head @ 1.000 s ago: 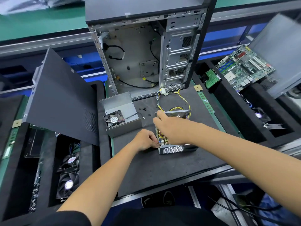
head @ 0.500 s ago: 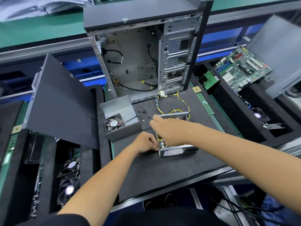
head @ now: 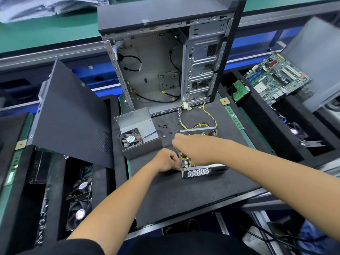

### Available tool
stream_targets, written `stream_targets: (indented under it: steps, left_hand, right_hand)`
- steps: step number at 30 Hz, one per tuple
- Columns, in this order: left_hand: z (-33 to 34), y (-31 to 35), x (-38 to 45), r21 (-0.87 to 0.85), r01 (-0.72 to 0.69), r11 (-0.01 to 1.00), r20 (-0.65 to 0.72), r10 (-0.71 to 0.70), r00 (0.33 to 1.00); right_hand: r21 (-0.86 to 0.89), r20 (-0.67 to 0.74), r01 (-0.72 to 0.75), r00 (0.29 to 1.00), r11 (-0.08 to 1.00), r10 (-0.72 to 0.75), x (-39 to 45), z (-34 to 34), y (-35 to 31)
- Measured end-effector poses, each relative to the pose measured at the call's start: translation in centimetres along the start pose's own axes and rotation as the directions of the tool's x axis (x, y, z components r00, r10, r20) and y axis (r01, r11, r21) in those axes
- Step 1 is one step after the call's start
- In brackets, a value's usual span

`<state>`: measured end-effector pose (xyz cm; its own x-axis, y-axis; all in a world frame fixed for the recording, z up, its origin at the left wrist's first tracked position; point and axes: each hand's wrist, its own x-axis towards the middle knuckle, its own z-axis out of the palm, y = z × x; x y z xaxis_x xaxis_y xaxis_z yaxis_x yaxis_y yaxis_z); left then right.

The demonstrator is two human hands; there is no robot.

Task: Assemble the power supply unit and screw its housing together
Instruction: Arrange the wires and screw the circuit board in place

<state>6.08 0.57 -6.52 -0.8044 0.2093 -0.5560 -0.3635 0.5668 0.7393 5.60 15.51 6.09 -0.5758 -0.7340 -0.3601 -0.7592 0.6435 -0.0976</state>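
The open power supply base (head: pixel 202 171) sat mid-tabletop (head: pixel 184 192); the left hand (head: pixel 166 161) pinched something at its near-left corner, while the right hand (head: pixel 195 149) lay curled over it, grip unclear. It looked stiff, sharp-edged sheet metal around fragile parts, best held by the walls. The fan cover (head: pixel 138 131) waited just left, loose screws (head: pixel 163 126) behind, with open mat in front.

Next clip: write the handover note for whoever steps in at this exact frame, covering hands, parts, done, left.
Left hand: fingers curled at the open PSU base's near-left corner; what they pinch is hidden.
Right hand: laid over the base's internals.
Cover with fan: apart on the mat, left of the base, fan lead loose.
Loose screws: on the mat behind.
Done: board sits in the base.
Left: fit the cover, drive the screws.
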Motion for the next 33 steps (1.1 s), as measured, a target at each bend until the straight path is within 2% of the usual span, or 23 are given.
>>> stream_targets:
  steps: [4,7,12,14,18,22,25,29,33]
  left_hand:
    - [-0.1,0.1,0.0,-0.005,0.016,1.0,0.011,-0.016,1.0]
    - [-0.2,0.4,0.0,-0.036,0.029,0.999,0.029,-0.028,0.999]
    - [-0.3,0.8,-0.3,0.011,0.021,1.0,0.012,-0.021,1.0]
    - [-0.2,0.8,-0.2,0.006,0.014,1.0,0.011,-0.014,1.0]
    - [-0.2,1.0,-0.4,0.005,0.026,1.0,0.015,-0.026,1.0]
    - [-0.1,1.1,-0.4,-0.001,0.034,0.999,0.024,-0.034,0.999]
    - [-0.2,1.1,-0.3,0.0,0.039,0.999,0.006,-0.039,0.999]
    - [-0.1,1.1,-0.3,-0.022,0.044,0.999,0.038,-0.043,0.998]
    - [-0.1,1.0,-0.4,0.023,0.032,0.999,0.012,-0.032,0.999]
  right_hand:
    - [-0.201,-0.089,-0.033,0.996,0.979,0.015,0.5,-0.2,-0.9]
    - [-0.315,-0.083,-0.059,0.996,0.947,0.035,0.6,-0.4,-1.0]
    - [-0.149,0.022,-0.04,0.999,0.988,0.044,0.2,-0.6,-1.2]
    - [-0.164,0.011,-0.003,1.0,0.987,0.005,0.3,-0.6,-1.4]
    - [-0.201,-0.064,-0.03,0.998,0.979,0.017,0.6,-0.3,-1.5]
    - [-0.225,-0.06,-0.065,0.997,0.972,0.053,0.4,-0.1,-1.5]
    - [-0.152,-0.028,-0.076,0.997,0.985,0.073,0.2,-0.5,-1.3]
    - [-0.149,-0.029,-0.026,0.999,0.988,0.022,0.2,-1.1,-1.2]
    - [-0.169,-0.041,-0.028,0.999,0.985,0.022,0.5,-1.4,-1.4]
